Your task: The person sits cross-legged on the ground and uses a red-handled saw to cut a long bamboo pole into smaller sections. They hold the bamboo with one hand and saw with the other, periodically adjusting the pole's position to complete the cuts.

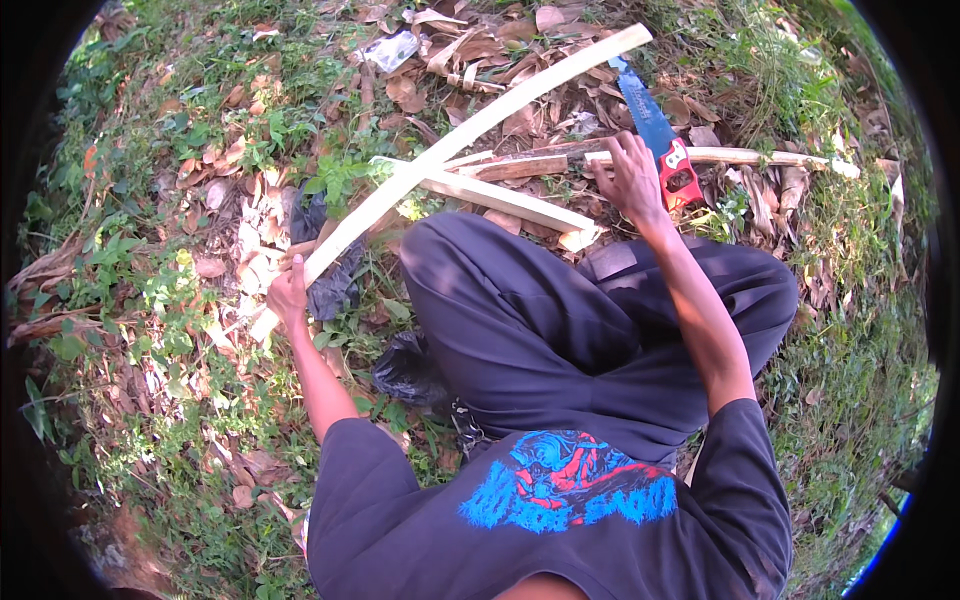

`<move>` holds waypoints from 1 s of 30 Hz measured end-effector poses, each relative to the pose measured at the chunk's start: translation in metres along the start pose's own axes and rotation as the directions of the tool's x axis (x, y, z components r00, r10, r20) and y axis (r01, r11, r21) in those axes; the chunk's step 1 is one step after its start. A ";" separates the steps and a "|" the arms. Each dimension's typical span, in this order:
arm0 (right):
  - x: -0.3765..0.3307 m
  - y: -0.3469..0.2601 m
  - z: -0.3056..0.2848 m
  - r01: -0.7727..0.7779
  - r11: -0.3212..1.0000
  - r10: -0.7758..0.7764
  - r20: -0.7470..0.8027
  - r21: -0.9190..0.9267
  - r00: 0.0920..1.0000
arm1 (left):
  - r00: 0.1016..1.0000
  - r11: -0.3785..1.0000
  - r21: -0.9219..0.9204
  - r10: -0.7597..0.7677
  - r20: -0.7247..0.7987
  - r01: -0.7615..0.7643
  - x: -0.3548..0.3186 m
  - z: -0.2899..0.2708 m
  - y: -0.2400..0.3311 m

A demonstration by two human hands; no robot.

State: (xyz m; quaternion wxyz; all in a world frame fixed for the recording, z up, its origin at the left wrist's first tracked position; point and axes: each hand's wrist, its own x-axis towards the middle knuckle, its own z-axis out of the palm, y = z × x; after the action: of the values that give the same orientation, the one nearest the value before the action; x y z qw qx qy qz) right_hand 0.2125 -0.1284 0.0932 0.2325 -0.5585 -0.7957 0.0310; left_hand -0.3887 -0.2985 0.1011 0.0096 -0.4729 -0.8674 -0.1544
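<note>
A long pale strip of wood (480,122) runs slantwise from my left side up to the far right. My left hand (288,293) is closed around its near end. Beneath the strip, a shorter squared piece of wood (510,198) crosses it and lies in front of my legs. My right hand (632,182) reaches over a thin stick (770,157), fingers apart and slightly bent; whether the fingertips touch the wood I cannot tell. Just right of that hand lies a handsaw (650,115) with a blue blade and a red-and-white handle, its blade pointing away from me.
I sit cross-legged in dark trousers (520,300) on grassy ground strewn with dry leaves (490,60). Dark plastic (335,290) lies beside my left hand, and a black bag (410,368) by my left leg. Clear plastic (392,50) rests farther off. A brown split piece (515,168) lies behind the squared wood.
</note>
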 end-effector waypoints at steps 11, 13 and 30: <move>-0.058 -0.033 0.111 0.026 1.000 -0.031 0.393 0.017 0.919 | 0.970 0.969 -0.089 -0.222 0.095 0.230 -0.013 0.011 -0.032; -0.042 -0.043 0.094 0.045 0.995 -0.068 0.285 0.088 0.956 | 0.948 0.951 -0.067 -0.294 0.120 0.303 -0.018 0.005 -0.051; 0.037 0.010 0.105 0.042 0.996 -0.068 0.344 0.083 0.937 | 0.935 0.940 0.046 -0.340 0.101 0.337 -0.050 -0.015 -0.011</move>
State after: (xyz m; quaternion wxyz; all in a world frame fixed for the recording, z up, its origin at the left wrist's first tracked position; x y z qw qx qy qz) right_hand 0.1688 -0.0694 0.0095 0.1102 -0.5129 -0.8377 0.1517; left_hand -0.3722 -0.3493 0.1045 -0.0572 -0.3240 -0.9372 -0.1157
